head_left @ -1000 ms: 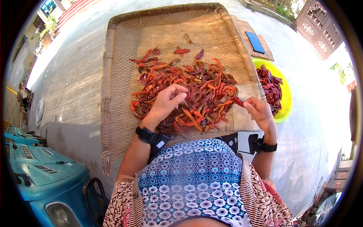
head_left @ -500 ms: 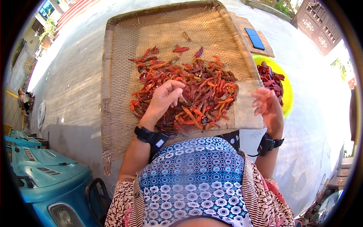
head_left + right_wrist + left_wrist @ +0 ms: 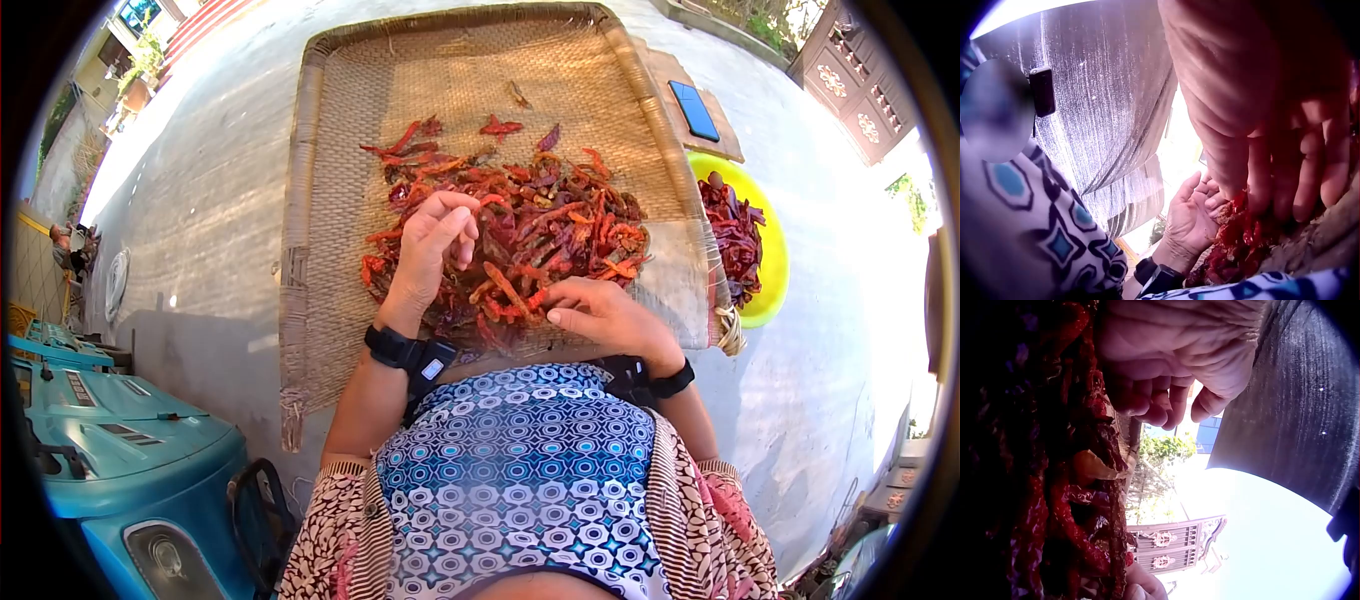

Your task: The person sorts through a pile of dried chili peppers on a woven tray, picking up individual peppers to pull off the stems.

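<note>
Dried red chillies (image 3: 520, 230) lie in a heap on a woven tray (image 3: 350, 110). Over the heap's left part is my left hand (image 3: 432, 250), its fingers loosely bent and the thumb apart; in the left wrist view, nothing shows between the thumb and fingers of that hand (image 3: 1172, 356). At the heap's near right edge, my right hand (image 3: 615, 318) reaches in with its fingertips at the chillies. The right wrist view shows that hand (image 3: 1260, 106) with fingers extended downward and red chillies (image 3: 1244, 231) beside the thumb tip.
A yellow basin (image 3: 775, 270) with dark red chillies (image 3: 735, 235) stands right of the tray. Beyond it a phone (image 3: 694, 110) lies on a board (image 3: 728, 140). A teal vehicle (image 3: 150, 440) is at the lower left.
My right hand first let go of a dark red chilli near the basin, then moved left and down to the heap. My left hand has stayed over the heap.
</note>
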The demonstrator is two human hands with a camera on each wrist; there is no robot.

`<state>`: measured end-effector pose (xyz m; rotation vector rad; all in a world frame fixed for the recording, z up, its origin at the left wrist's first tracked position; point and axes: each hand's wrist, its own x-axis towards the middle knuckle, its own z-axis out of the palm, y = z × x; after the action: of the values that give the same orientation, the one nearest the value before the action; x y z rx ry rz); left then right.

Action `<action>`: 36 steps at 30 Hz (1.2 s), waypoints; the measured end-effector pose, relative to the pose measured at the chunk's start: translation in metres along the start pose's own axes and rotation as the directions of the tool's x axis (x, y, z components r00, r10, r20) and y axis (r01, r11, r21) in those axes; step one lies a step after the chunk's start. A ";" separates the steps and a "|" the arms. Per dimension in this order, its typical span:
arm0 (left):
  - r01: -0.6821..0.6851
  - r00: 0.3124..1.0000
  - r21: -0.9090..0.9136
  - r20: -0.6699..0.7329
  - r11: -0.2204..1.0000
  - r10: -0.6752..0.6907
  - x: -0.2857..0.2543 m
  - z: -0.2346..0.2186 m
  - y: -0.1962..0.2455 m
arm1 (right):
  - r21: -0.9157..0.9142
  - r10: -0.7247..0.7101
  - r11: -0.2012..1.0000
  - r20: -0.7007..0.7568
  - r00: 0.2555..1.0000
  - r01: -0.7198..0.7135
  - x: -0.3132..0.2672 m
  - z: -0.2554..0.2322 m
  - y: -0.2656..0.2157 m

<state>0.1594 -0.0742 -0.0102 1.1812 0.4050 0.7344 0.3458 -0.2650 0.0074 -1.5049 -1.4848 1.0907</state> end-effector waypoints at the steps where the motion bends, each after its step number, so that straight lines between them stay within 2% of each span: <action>1: 0.001 1.000 0.002 -0.005 1.000 -0.001 0.000 0.000 0.000 | -0.029 -0.024 0.999 -0.003 1.000 0.024 0.001 0.001 0.001; 3: 0.005 1.000 0.004 -0.017 1.000 -0.005 0.001 -0.001 0.000 | -0.089 -0.078 0.993 -0.006 0.997 0.077 0.004 -0.003 0.002; 4: 0.011 1.000 0.004 -0.023 1.000 -0.011 0.001 0.000 0.000 | -0.116 -0.044 0.992 0.033 0.998 0.048 0.002 -0.009 -0.002; 8: 0.029 0.999 0.019 -0.025 0.999 -0.028 0.000 -0.001 -0.001 | -0.088 0.091 0.991 -0.105 0.990 -0.100 0.000 -0.038 -0.027; 9: 0.032 0.999 0.028 -0.022 0.999 -0.032 0.001 0.000 -0.002 | -0.093 0.024 0.995 -0.158 0.987 -0.039 0.003 -0.044 -0.027; 11: 0.042 0.999 0.029 0.004 0.999 -0.042 0.001 0.001 -0.002 | -0.279 0.084 0.950 -0.199 0.976 -0.139 0.021 -0.062 -0.047; 12: 0.045 0.999 0.035 0.010 0.998 -0.045 0.000 0.002 -0.002 | -0.317 -0.056 0.948 -0.228 0.972 -0.020 0.035 -0.071 -0.033; 15: 0.038 0.999 0.040 0.032 0.998 -0.039 -0.001 0.004 -0.002 | -0.655 -0.194 0.755 -0.276 0.941 -0.036 0.080 -0.095 -0.020; 18: 0.040 0.999 0.053 0.022 0.998 -0.041 -0.002 0.002 -0.002 | -0.664 -0.153 0.737 -0.344 0.926 -0.125 0.131 -0.104 0.011; 21: 0.042 0.999 0.036 0.026 0.998 -0.043 -0.002 0.000 -0.002 | -0.808 -0.108 0.560 -0.289 0.951 -0.182 0.168 -0.109 0.033; 22: 0.043 0.999 0.030 0.025 0.999 -0.044 -0.002 0.000 -0.003 | -0.798 -0.110 0.564 -0.328 0.938 -0.213 0.177 -0.107 0.039; 25: 0.033 0.998 0.019 0.047 0.999 -0.034 -0.002 0.000 -0.005 | -0.902 -0.170 0.397 -0.256 0.952 -0.171 0.190 -0.110 0.057; 26: 0.038 0.998 0.029 0.044 0.999 -0.039 -0.002 0.000 -0.005 | -0.903 -0.196 0.401 -0.248 0.949 -0.153 0.195 -0.113 0.067; 29: 0.044 0.998 0.042 0.038 0.998 -0.046 -0.004 0.002 -0.002 | -0.883 -0.030 0.398 -0.282 0.959 -0.248 0.189 -0.115 0.043; 30: 0.036 0.998 0.036 0.040 0.999 -0.038 -0.004 0.002 -0.002 | -0.906 -0.196 0.373 -0.287 0.938 -0.199 0.186 -0.116 0.046; 33: 0.013 0.999 0.050 0.044 0.999 -0.015 -0.003 0.002 -0.004 | -0.789 -0.151 0.580 -0.348 0.925 -0.203 0.164 -0.102 -0.006; 34: 0.003 0.999 0.060 0.038 0.998 -0.005 -0.003 0.005 -0.001 | -0.784 -0.286 0.617 -0.303 0.909 -0.067 0.153 -0.093 -0.017; 36: -0.004 1.000 0.066 0.030 0.998 0.002 -0.004 0.009 0.002 | -0.589 -0.178 0.808 -0.202 0.963 0.026 0.131 -0.071 -0.053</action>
<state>0.1619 -0.0824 -0.0060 1.2540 0.4055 0.7091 0.3884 -0.1278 0.0730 -1.8590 -1.7848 0.3533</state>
